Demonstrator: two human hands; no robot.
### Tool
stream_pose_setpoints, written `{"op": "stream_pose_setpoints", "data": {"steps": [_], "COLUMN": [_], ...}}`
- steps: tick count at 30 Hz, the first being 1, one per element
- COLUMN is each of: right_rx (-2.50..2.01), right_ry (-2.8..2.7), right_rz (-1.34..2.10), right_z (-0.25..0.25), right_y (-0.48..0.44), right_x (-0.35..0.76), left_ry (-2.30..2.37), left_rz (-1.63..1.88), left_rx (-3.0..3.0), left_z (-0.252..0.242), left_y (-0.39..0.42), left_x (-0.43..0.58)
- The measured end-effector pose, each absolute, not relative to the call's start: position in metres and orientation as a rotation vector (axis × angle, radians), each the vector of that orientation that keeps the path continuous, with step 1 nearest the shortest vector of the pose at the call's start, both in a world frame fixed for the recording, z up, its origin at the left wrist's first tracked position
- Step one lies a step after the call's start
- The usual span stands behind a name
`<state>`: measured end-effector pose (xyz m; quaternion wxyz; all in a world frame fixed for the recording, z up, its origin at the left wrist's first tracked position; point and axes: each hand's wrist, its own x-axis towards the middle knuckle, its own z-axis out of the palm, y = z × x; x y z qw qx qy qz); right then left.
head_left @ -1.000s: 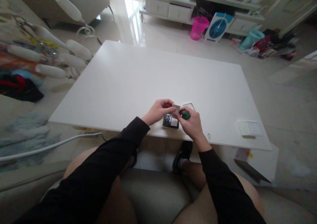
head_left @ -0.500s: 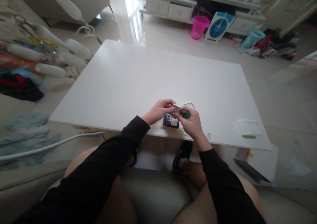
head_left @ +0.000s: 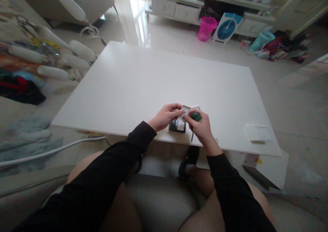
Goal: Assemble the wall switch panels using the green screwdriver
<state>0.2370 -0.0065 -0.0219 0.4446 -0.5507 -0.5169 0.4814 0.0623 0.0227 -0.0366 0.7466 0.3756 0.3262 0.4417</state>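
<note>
My left hand (head_left: pixel 167 116) is closed on a small white plastic plate (head_left: pixel 186 109), held tilted above the table's near edge. My right hand (head_left: pixel 201 125) is closed around a screwdriver (head_left: pixel 196 116) with a green and black handle; its dark shaft points down toward me. The right thumb and fingertip also meet at the plate's lower corner, where a tiny light part seems pinched. Just below the hands lies a dark open box-like piece (head_left: pixel 176 127) with a white section and small details I cannot make out. Partly hidden behind my right hand is a white frame (head_left: pixel 196 107).
Two joined white plates (head_left: pixel 258 133) lie near the right corner of the white table (head_left: pixel 143 78). A small clear scrap (head_left: pixel 216 140) sits by the front edge. Beyond the table stand a pink basket (head_left: pixel 207 28) and a blue box fan (head_left: pixel 227 27). White lamp arms (head_left: pixel 77 62) rise at the left.
The white plate has been tipped so more of its inner face shows. My right hand has shifted slightly right, and the screwdriver has turned so that its shaft shows below the hand.
</note>
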Motion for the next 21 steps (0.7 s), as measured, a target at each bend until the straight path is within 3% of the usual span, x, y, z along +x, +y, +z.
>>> {"op": "stream_pose_setpoints", "data": {"steps": [21], "right_rx": [-1.323], "right_ry": [-1.134], "right_rz": [1.361], "right_z": [-0.0171], "right_y": [-0.0071], "right_x": [0.2354], "left_ry": [0.689], "left_rz": [0.927], "left_rx": [0.713], "left_z": [-0.0362], "left_y": [0.0209], "left_x": [0.063]}}
